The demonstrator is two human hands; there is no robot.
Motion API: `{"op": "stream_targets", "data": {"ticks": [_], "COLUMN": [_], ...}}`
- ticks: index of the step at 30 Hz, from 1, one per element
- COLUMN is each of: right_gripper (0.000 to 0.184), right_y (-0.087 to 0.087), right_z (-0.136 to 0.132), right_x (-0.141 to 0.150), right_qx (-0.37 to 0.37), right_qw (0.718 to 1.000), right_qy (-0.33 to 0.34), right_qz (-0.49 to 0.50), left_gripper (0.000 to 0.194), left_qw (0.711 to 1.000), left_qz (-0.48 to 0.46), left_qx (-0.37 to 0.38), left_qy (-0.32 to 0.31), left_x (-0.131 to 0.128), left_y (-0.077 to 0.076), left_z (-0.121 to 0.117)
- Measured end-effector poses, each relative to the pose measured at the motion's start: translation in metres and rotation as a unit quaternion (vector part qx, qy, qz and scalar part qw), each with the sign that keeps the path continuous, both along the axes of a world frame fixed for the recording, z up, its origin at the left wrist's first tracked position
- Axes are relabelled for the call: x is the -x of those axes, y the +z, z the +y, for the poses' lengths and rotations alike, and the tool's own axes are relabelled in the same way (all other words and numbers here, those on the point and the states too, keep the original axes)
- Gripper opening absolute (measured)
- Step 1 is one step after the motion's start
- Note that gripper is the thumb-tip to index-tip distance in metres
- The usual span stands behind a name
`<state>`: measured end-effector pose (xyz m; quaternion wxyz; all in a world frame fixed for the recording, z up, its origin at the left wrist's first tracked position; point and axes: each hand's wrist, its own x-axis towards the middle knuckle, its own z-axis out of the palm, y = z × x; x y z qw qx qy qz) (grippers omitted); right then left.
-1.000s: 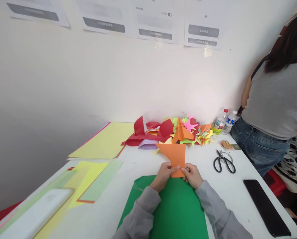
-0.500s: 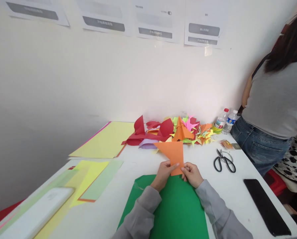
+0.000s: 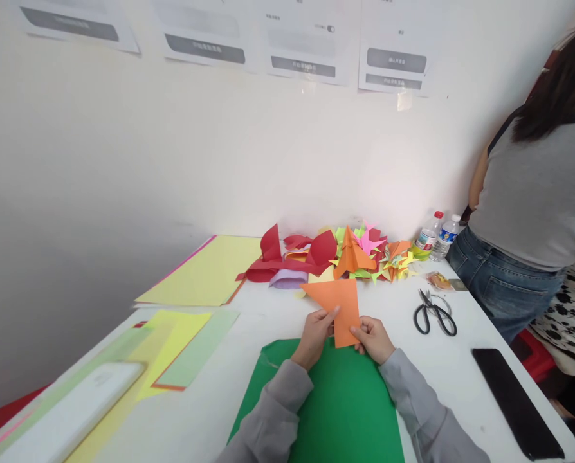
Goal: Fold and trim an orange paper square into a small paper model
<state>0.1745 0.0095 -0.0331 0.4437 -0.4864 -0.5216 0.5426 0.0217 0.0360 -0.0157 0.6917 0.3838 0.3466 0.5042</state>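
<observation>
Both the left hand [image 3: 318, 331] and the right hand [image 3: 372, 335] grip one folded orange paper [image 3: 347, 318], thumbs on its near face; the fingers behind are mostly hidden, so how they bear on it cannot be told. The left thumb presses near the left edge, the right near the lower right edge. The paper is held over the far end of a green sheet [image 3: 350, 411], whose near end the frame cuts off. Its upper edge covers a little of the pile of folded paper shapes [image 3: 350, 254] beyond, where single pieces are hard to separate. At the lower left a white slab [image 3: 75, 411] is cut off too, and the lettering on the wall sheets [image 3: 396, 61] is too blurred to read.

White tabletop [image 3: 220, 386] shows between the green sheet and the paper strips [image 3: 198, 354] at left, and between the right hand and the black-handled scissors [image 3: 429, 305]. A black slab [image 3: 516, 402] lies along the right table edge. Near the wall, a red-capped bottle [image 3: 427, 238] holds yellow-green liquid; the white-capped bottle's [image 3: 444, 239] contents are hard to make out.
</observation>
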Motion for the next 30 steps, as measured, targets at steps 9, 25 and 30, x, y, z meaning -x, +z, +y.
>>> {"op": "stream_targets", "data": {"ticks": [9, 25, 30], "right_gripper": [0.049, 0.048, 0.047], "right_y": [0.001, -0.001, -0.001], "right_z": [-0.001, 0.000, 0.001], "right_x": [-0.001, -0.001, -0.001], "right_qx": [0.006, -0.003, -0.011], "right_qw": [1.000, 1.000, 1.000], "right_qy": [0.017, -0.008, 0.001], "right_qz": [0.009, 0.020, 0.008], "left_gripper": [0.037, 0.034, 0.036], "left_qw": [0.999, 0.995, 0.995], "left_qz": [-0.002, 0.040, 0.053], "left_qx": [-0.008, -0.070, -0.050], "left_qy": [0.045, -0.051, -0.061], "left_x": [0.005, 0.000, -0.002], "left_y": [0.002, 0.000, -0.004], "left_z": [0.003, -0.003, -0.002]}}
